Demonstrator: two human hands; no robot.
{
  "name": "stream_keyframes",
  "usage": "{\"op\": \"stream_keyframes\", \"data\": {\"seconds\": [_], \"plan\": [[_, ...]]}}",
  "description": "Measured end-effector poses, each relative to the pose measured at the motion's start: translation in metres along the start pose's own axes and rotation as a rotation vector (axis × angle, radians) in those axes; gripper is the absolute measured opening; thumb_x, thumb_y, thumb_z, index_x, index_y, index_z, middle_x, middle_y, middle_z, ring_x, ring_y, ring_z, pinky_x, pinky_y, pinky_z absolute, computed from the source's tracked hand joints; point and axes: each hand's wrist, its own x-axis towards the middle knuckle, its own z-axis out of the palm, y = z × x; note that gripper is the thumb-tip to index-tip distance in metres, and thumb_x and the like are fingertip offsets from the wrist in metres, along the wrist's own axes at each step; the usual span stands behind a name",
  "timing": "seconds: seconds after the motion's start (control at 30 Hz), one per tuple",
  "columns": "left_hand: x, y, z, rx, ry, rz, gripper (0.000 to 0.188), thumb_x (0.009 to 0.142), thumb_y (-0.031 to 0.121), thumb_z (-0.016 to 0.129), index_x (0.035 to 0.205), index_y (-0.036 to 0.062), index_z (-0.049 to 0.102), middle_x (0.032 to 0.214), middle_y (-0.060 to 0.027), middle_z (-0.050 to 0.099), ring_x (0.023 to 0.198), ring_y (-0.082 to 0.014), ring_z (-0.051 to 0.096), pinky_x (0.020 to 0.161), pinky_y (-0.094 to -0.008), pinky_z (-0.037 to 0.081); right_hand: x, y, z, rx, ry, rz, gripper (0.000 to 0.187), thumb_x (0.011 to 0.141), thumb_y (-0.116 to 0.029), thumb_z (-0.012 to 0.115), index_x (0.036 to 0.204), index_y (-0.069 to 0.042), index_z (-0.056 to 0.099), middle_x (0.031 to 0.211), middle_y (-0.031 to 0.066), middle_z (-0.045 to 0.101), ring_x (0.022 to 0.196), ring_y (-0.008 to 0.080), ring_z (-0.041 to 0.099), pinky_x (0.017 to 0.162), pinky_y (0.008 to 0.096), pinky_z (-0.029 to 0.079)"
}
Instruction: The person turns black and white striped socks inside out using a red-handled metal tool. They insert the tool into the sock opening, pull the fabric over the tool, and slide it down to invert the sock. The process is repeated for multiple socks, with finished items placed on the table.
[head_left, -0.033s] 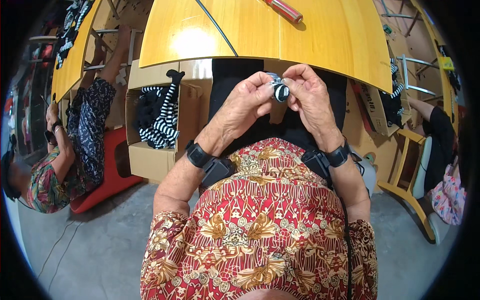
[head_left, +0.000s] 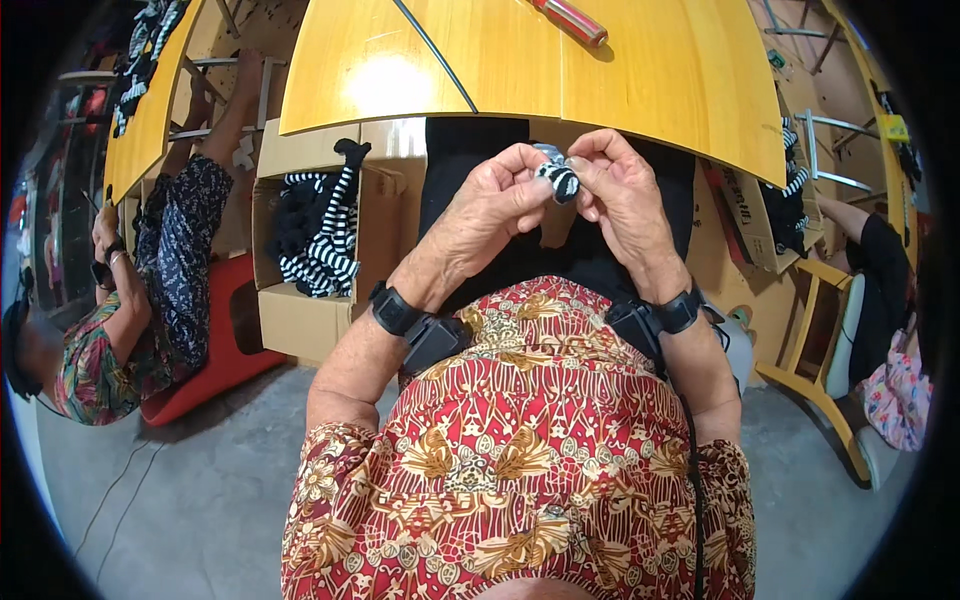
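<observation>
A: Item one?
B: Striped cloth piece [head_left: 563, 185], small, black and white, bunched. Held up between both hands, over the lap, just off the near edge of the tabletop [head_left: 660, 90]. A grey-blue bit shows at its far side; whether it belongs to it, I cannot tell.
A: Left hand [head_left: 500, 195]?
B: Thumb and forefinger pinching the cloth from its left side; other fingers curled.
A: Right hand [head_left: 622, 190]?
B: Thumb and fingertips gripping the cloth at its right side. The two hands are close together.
A: On the tabletop?
B: One dark rod [head_left: 437, 55], thin, lying aslant, its near end by the edge. One red-handled tool [head_left: 575, 22], farther right, partly out of view.
A: To the left?
B: Cardboard box [head_left: 305, 325], open, holding a heap of striped garments [head_left: 333, 245], black and white, one length reaching up to the rim. Beyond it, a seated co-worker [head_left: 110, 350] and a red chair [head_left: 230, 325].
A: To the right?
B: Second box [head_left: 757, 225], with more striped cloth, and a wooden chair [head_left: 800, 315].
A: Worn?
B: Two black wristbands [head_left: 398, 312], one per wrist; patterned shirt [head_left: 515, 430], red and gold.
</observation>
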Motion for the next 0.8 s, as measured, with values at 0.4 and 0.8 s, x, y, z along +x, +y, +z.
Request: {"op": "stream_keyframes", "data": {"seconds": [0.4, 0.8], "plan": [[0.003, 0.001, -0.001, -0.049, 0.083, 0.06, 0.02, 0.089, 0.016, 0.067, 0.103, 0.0095, 0.053, 0.09, 0.0003, 0.058, 0.073, -0.0062, 0.055, 0.066, -0.0183, 0.05, -0.003, 0.005, -0.005, 0.049, -0.096, 0.057, 0.014, 0.087, -0.01, 0.068, 0.097, -0.005, 0.06, 0.082, -0.0013, 0.06, 0.067, 0.0032, 0.052, 0.055, 0.0162, 0.038], [0.012, -0.006, 0.005, 0.065, 0.267, 0.03, 0.01, 0.09, 0.011, 0.064, 0.095, 0.0088, 0.055, 0.079, 0.0035, 0.053, 0.066, -0.0033, 0.051, 0.058, -0.0145, 0.043, -0.001, 0.002, -0.001, 0.145, -0.067, -0.021, 0.006, 0.092, -0.008, 0.06, 0.096, -0.006, 0.055, 0.076, -0.0028, 0.055, 0.058, 0.0026, 0.049, 0.048, 0.0146, 0.033]]}}
